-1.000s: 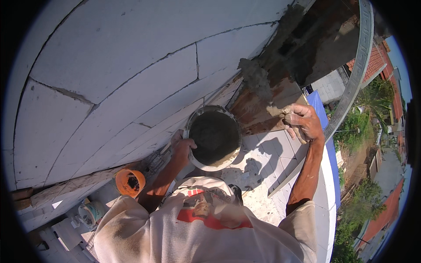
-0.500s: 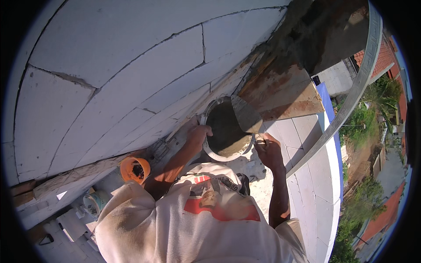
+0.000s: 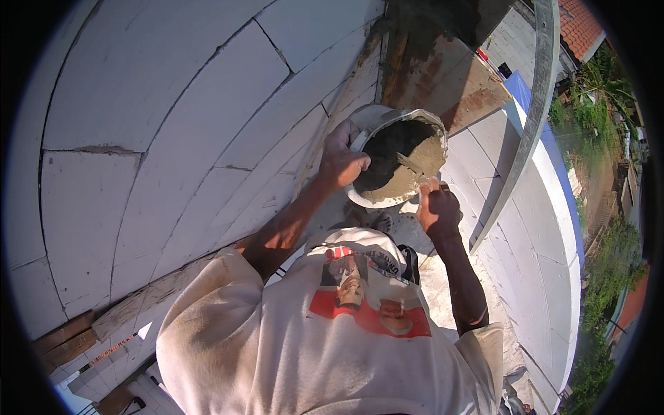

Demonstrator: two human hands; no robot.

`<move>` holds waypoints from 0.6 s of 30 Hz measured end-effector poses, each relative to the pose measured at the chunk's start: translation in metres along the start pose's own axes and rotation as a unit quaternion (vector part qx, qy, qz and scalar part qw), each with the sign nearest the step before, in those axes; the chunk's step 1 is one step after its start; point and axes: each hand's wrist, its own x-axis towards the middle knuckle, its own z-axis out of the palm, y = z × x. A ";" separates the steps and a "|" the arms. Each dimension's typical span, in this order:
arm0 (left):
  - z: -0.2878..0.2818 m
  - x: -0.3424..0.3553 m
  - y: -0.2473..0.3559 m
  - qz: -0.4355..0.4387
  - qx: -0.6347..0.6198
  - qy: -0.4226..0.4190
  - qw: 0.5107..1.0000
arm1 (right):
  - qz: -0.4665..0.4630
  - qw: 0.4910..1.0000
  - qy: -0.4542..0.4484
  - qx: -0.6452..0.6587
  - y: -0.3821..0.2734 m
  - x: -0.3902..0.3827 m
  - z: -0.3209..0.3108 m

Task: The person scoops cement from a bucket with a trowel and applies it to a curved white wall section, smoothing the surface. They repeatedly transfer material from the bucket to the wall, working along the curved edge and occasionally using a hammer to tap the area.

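Observation:
A round, light-coloured bucket (image 3: 387, 203) is tipped in front of me, with wet grey mortar (image 3: 418, 181) inside. My left hand (image 3: 342, 158) is closed on its rim at the left side, the thumb over the edge. At the opposite, near-right side of the rim, my right hand (image 3: 439, 206) is closed in a fist around a trowel. Its blade (image 3: 409, 164) dips into the mortar, so only part of it shows; the fist hides the handle.
To the left rises a wall of large white blocks (image 3: 194, 124). Beyond the bucket are mortar-stained boards (image 3: 449, 86). A long metal bar (image 3: 532, 124) slants along the right, over a lower white block wall (image 3: 515, 194). Outside it lie greenery and a tiled roof (image 3: 579, 28).
The bucket has moved right and upward in view and now tilts. The trowel blade has gone from above the bucket's far-right rim down into the mortar. The orange bucket has left the view.

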 end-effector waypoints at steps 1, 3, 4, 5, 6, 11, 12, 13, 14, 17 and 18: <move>0.007 -0.003 -0.005 0.010 0.015 0.003 1.000 | 0.049 0.998 0.028 -0.012 0.002 -0.003 -0.002; 0.020 -0.011 -0.013 0.030 0.045 0.009 0.999 | 0.139 0.986 0.004 -0.091 0.003 -0.005 -0.011; 0.018 -0.017 -0.013 0.043 0.063 0.022 0.997 | 0.137 0.989 -0.012 -0.054 0.000 -0.002 -0.012; 0.019 -0.022 -0.013 0.057 0.081 0.034 0.994 | 0.136 0.990 -0.030 -0.018 -0.003 0.001 -0.012; 0.018 -0.027 -0.012 0.070 0.099 0.046 0.992 | 0.134 0.990 -0.048 0.018 -0.006 0.004 -0.012; 0.008 -0.029 -0.010 0.248 0.138 -0.026 0.959 | -0.007 0.977 -0.134 0.167 0.035 0.003 -0.009; -0.004 -0.027 -0.036 0.346 0.218 -0.061 0.911 | -0.015 0.964 -0.152 0.218 0.038 0.004 -0.009; -0.004 -0.025 -0.030 0.336 0.191 -0.064 0.920 | -0.028 0.971 -0.125 0.203 0.035 0.006 -0.005; -0.003 -0.024 -0.024 0.326 0.164 -0.067 0.929 | -0.009 0.968 -0.111 0.224 0.031 0.004 -0.004; 0.009 -0.024 -0.004 0.054 -0.116 0.014 0.992 | 0.032 0.937 -0.107 0.330 0.006 0.007 -0.012; 0.009 -0.024 -0.004 0.035 -0.126 0.028 0.991 | 0.048 0.935 -0.113 0.334 -0.002 0.008 -0.011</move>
